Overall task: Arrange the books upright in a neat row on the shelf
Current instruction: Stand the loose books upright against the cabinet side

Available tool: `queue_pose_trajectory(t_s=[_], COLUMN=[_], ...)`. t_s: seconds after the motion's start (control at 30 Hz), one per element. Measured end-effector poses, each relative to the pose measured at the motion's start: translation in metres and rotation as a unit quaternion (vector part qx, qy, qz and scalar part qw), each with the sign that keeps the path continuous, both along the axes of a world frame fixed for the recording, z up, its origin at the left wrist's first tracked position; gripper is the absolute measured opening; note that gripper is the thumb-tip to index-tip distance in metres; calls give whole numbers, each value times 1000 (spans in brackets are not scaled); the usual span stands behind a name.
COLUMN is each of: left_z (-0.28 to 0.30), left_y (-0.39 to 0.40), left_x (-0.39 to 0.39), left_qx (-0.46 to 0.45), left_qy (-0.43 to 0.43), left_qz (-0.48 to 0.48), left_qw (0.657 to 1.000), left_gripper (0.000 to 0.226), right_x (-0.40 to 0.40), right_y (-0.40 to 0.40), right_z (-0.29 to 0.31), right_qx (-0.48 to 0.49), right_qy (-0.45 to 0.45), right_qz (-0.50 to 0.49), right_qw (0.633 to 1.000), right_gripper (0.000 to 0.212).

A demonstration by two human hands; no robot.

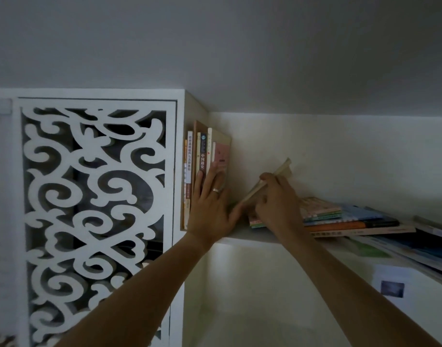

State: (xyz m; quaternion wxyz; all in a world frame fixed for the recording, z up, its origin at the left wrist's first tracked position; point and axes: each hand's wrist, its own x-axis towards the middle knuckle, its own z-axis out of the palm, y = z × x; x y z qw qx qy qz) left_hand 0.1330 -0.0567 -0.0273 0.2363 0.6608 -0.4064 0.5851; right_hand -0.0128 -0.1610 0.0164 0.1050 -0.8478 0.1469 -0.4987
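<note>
- Left hand point(209, 209), fingers straight and spread, presses flat on the upright row point(204, 169) at centre frame, bracing it on the shelf point(247, 238).
- Right hand point(277, 201) pinches a tilted book point(267, 182) just right of the row.
- Easing the left palm off too early could let the pink end book point(221, 156) topple.
- Swinging the tilted book upright may drag the flat stack point(352, 221), lower right, toward the shelf edge.

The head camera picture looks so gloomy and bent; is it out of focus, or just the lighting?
Head view: mostly dim lighting, brightest on the back wall behind the shelf; the wide lens bows edges, so the flat books slant and smear toward the right; the upright books and both hands, left hand and right hand, are fairly sharp; no glare.
</note>
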Motion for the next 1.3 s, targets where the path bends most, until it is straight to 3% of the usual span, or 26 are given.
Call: queue_pose_trajectory(t_s=[0.37,0.5,0.73,0.93,1.07,1.17,1.3], left_z=[-4,-6,-6,-9,-6,-5,-4], left_y=[-6,-4,-9,-13,-14,-13,-14], left_x=[2,2,7,14,8,6,2], left_qx=[-68,-66,-32,-9,3,-1,5], left_qy=[-39,-32,-15,-4,12,17,20], left_qz=[63,64,85,119,137,150,157], left_qw=[995,995,996,993,991,989,987], left_gripper=[77,76,72,62,64,64,62], right_x=[39,47,38,-3,-40,-50,-44], right_y=[46,52,22,-20,-52,-76,-84], right_z=[21,20,7,9,28,26,19], right_qx=[-52,-36,-6,-7,-52,-30,-21], right_qy=[20,72,197,295,428,412,384], right_qz=[191,264,231,106,-20,-28,-2], right_qw=[980,961,953,949,902,910,923], right_gripper=[66,100,110,68,63,74,67])
